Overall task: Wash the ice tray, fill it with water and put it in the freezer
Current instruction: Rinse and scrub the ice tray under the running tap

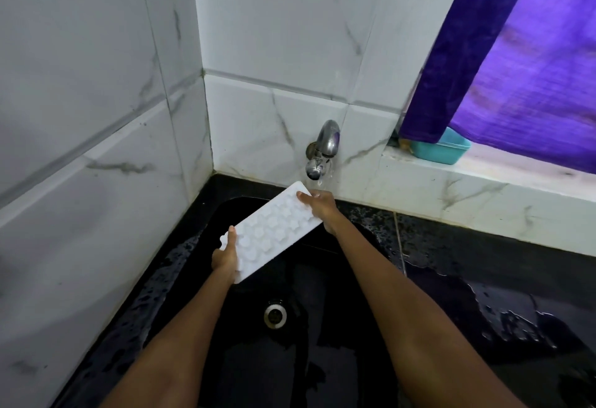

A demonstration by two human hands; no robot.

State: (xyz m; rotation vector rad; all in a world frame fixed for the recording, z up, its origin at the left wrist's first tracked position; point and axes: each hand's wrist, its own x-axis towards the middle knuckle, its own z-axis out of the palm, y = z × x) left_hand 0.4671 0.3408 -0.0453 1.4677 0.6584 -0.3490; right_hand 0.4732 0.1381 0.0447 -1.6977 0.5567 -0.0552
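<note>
- Ice tray [274,230]: white, thin, flat, with small flower-shaped cells; held above the black sink [245,359], far corner just under the tap spout [314,170].
- Water appears to run from the spout onto the far end, close to the right hand [317,206]; the flow is faint in this view.
- Grip: left hand [225,257] clasps the near short end, thumb laid on the top face, fingers hidden beneath. The right hand pinches the far end, thumb on top, fingers curled under.
- Handling, judged: light and probably flexible, silicone or thin plastic; a wet surface is likely to be slick. No sag is seen between the hands. Hold is best taken at both short ends, as now, so that a filled tray is kept level and unbent.
- Orientation: long axis runs from lower left to upper right, away from the person toward the tap. Cells face up; the far end seems raised slightly, though the tilt cannot be judged firmly.
- Drain [275,314] lies below the tray's near end.
</note>
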